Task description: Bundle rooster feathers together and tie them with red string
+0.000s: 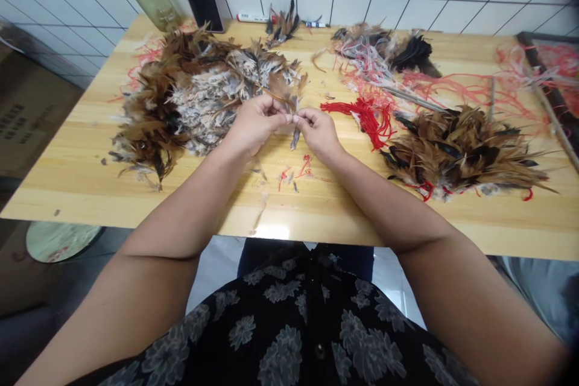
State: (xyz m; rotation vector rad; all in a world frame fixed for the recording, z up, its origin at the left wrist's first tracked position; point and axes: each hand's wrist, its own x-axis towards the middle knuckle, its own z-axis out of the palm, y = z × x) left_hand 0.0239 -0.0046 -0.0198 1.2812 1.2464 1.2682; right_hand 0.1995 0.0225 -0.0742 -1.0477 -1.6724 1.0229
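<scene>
My left hand [256, 123] and my right hand [319, 131] meet above the middle of the wooden table [81, 163], fingertips pinched together. Between them they hold a few small feathers [295, 136], whose tips hang down below the fingers. A long thin feather runs from my left fingers back toward the big loose pile of brown and grey feathers [194, 96] just to the left. A bundle of red thread [368, 117] lies right of my right hand.
A tied bunch of brown feathers [461, 151] lies at the right. Red and white threads [384, 69] and dark feathers [411, 51] are strewn at the back. Small red thread scraps [296, 172] sit near the front edge. A cardboard box [27, 114] stands left.
</scene>
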